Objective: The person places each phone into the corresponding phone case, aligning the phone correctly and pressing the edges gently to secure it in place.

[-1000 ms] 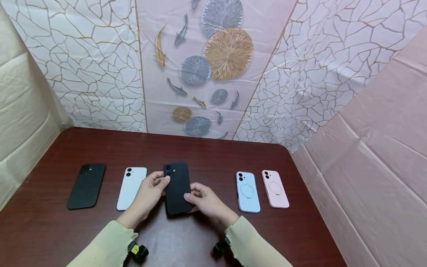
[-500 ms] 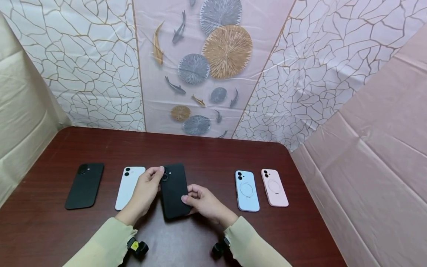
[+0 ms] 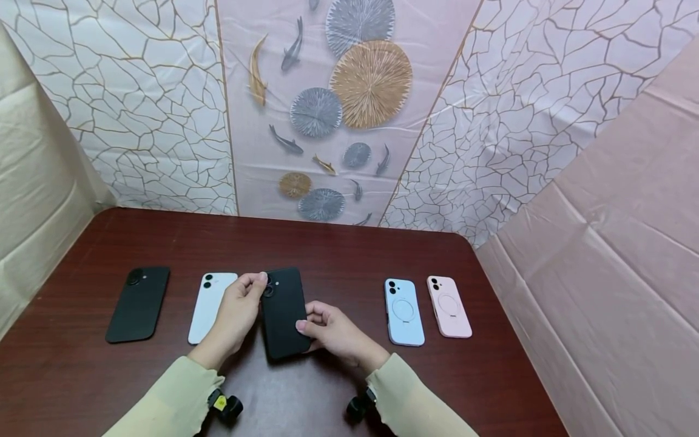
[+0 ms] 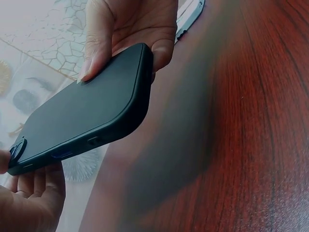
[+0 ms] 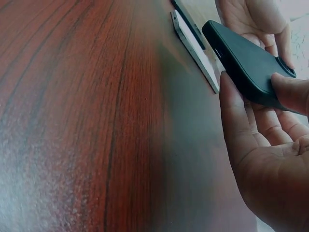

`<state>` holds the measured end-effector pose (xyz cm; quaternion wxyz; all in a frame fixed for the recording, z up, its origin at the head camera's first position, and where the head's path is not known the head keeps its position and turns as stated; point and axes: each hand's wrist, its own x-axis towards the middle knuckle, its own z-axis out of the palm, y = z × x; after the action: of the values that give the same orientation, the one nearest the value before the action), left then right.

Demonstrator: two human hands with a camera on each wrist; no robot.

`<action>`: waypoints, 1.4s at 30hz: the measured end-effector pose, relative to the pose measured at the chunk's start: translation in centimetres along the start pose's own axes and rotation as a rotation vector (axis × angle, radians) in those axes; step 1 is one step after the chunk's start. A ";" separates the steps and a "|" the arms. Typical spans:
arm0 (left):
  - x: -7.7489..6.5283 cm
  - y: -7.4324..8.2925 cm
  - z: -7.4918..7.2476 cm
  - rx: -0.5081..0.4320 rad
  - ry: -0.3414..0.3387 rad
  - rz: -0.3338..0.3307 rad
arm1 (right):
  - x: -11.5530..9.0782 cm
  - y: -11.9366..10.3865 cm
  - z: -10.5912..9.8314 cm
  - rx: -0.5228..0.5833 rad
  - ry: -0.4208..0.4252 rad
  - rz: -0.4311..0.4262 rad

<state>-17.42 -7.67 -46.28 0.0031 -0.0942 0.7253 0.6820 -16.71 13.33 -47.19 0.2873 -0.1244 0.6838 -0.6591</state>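
Note:
Both hands hold a black phone (image 3: 285,318) in a dark case, back side up and raised over the table. My left hand (image 3: 237,309) pinches its upper left corner, thumb beside the camera lenses. With the thumb on the back and fingers underneath, my right hand (image 3: 335,334) grips the lower right edge. In the left wrist view the phone (image 4: 87,106) slants between the two hands, its side buttons showing. The right wrist view shows the right fingers spread beneath the phone (image 5: 246,63). The screen side is hidden.
On the brown table (image 3: 338,261) lie a white phone (image 3: 210,309) partly behind the left hand and another black phone (image 3: 139,303) at far left. A light blue phone (image 3: 404,312) and a pink phone (image 3: 449,306) lie to the right. Patterned cloth (image 3: 322,152) hangs behind.
The left thumb has shifted from the camera lenses up to the phone's top left corner. The phone has moved slightly left and toward me; in the last half second it barely moves.

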 end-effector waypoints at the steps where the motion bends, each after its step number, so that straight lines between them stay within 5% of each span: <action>1: 0.0 0.0 0.0 -0.001 0.001 0.001 | 0.0 0.0 0.0 -0.001 -0.001 0.001; 12: 0.2 -0.3 -0.2 -0.143 -0.039 -0.029 | 0.0 0.0 0.2 0.007 -0.041 -0.010; 24: -0.2 0.4 0.1 -0.120 -0.089 -0.017 | 0.0 0.2 -0.1 0.040 0.011 -0.008; 33: -0.4 0.3 0.2 -0.281 -0.227 -0.063 | 0.3 0.1 0.0 0.059 0.030 -0.025; 42: -0.3 0.5 0.0 -0.360 -0.225 -0.071 | 0.3 -0.1 -0.2 0.039 0.006 -0.024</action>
<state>-17.21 -7.62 -45.72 0.0914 -0.0420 0.5828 0.8063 -17.11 13.30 -47.22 0.2795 -0.1250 0.6700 -0.6763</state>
